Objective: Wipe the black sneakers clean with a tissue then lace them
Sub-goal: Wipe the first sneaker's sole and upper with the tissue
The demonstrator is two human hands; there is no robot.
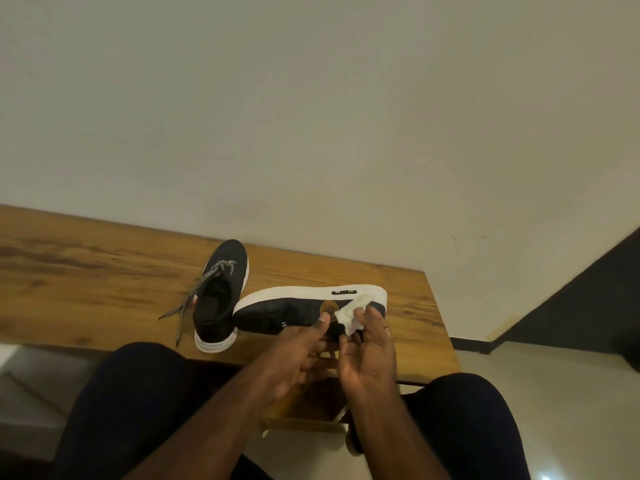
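Your left hand steadies the tipped sneaker lying just beyond both hands on the counter, fingers curled on it; your right hand pinches the soft, tearable tissue against its side. Light, stiff-soled: grip the sole.

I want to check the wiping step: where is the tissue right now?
In the head view, the tissue is pinched in the right hand, against the heel side of the tipped sneaker near the table's right end.

Two black sneakers, one tissue, seemingly one table.
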